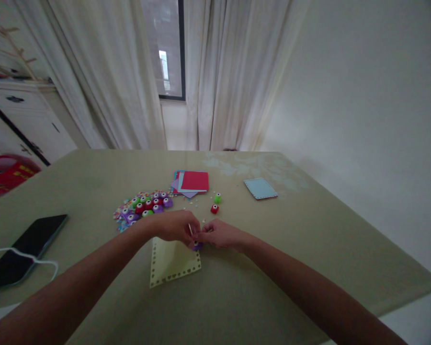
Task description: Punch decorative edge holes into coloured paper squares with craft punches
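My left hand (pixel 177 225) is closed over the upper right part of a pale yellow card (pixel 174 263), whose visible edges carry rows of small heart-shaped holes. A thin white piece (pixel 190 229) shows between its fingers. Close against it, my right hand (pixel 221 233) has thumb and fingers pinched together; what they hold is hidden. Just below both sets of fingertips, at the card's right edge, sits a purple one-eyed paper punch (pixel 197 246), partly covered. Beyond my hands stand a red punch (pixel 214 209) and a green punch (pixel 217 198).
Several purple, red and green punches (pixel 148 205) cluster among paper confetti (pixel 121 211) at left. Behind lies a stack of coloured cards (pixel 194 181). A light blue card (pixel 261 189) with punched edges is at right. A black tablet (pixel 28 247) with a white cable (pixel 25 254) lies far left.
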The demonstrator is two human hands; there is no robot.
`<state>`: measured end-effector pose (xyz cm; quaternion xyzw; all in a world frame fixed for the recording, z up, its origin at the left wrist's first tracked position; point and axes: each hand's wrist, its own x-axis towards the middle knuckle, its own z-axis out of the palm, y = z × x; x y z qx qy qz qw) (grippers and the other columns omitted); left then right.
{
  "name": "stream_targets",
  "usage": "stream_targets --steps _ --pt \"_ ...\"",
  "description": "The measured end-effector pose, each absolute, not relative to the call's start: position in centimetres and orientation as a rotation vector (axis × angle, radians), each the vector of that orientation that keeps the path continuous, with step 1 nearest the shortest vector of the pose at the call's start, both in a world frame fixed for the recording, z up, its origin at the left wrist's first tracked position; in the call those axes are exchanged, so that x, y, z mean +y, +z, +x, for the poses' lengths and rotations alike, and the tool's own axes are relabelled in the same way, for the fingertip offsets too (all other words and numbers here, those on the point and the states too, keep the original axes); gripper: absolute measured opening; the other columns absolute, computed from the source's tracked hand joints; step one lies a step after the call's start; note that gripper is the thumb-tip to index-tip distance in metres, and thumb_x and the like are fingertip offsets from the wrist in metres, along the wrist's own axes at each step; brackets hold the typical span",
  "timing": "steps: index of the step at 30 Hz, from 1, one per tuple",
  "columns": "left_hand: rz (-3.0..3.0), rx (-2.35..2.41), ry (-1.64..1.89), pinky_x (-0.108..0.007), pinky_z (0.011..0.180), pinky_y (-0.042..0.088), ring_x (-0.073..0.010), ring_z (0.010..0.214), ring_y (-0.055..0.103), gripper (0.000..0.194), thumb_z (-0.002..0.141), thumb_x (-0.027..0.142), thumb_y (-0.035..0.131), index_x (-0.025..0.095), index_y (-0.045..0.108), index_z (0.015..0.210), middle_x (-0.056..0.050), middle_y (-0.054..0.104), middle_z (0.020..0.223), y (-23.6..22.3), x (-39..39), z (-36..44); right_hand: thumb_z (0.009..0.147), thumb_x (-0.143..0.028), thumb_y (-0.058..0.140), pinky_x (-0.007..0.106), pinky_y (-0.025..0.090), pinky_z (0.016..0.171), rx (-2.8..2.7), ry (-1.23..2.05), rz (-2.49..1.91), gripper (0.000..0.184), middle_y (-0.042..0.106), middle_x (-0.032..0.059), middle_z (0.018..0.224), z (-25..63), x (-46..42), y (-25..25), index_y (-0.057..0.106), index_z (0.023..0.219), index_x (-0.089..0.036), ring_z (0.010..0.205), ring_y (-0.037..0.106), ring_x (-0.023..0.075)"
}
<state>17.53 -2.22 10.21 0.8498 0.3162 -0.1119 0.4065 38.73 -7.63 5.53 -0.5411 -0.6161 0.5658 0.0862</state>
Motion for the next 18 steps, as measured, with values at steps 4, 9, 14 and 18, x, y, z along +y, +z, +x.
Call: stream_targets --steps 4,9,14,18 --pt "2.215 0.821 -0.428 -0.044 0.094 0.061 -0.0219 0.101 0.075 0.025 0.101 0.038 0.077 0.016 0.075 0.113 -0.006 0.078 0.111 10.8 -1.7 18.6 0.085 -0.071 0.081 0.026 0.023 0.056 -1.735 1.689 -1.474 0.057 0.042 -0.0077 0.067 39.4 -8.0 5.0 0.058 0.077 -0.020 0.061 0.032 0.0102" --pt "2.269 0.823 -0.693 -0.043 0.090 0.064 -0.0214 0.100 0.075 0.027 0.104 0.040 0.073 0.016 0.073 0.118 -0.007 0.075 0.116 11.4 -0.9 20.6 0.087 -0.058 0.085 0.026 0.028 0.062 -1.633 1.635 -1.257 0.049 0.047 -0.0058 0.069 40.0 -8.2 3.0 0.060 0.076 -0.018 0.067 0.039 0.0120" --pt "2.288 0.855 -0.857 -0.043 0.091 0.064 -0.0226 0.104 0.074 0.028 0.104 0.039 0.074 0.018 0.072 0.122 -0.007 0.074 0.121 12.0 -0.8 22.7 0.089 -0.059 0.081 0.026 0.035 0.065 -1.567 1.553 -1.224 0.045 0.060 -0.0021 0.074 40.0 -9.3 1.9 0.067 0.083 -0.017 0.070 0.049 0.0145" --pt "2.279 0.877 -0.948 -0.044 0.093 0.064 -0.0241 0.108 0.074 0.031 0.104 0.039 0.073 0.018 0.071 0.127 -0.009 0.073 0.127 12.1 -0.6 24.6 0.090 -0.051 0.081 0.028 0.044 0.070 -1.526 1.555 -1.188 0.036 0.076 0.0049 0.085 39.5 -10.2 2.6 0.073 0.087 -0.016 0.077 0.063 0.0184"
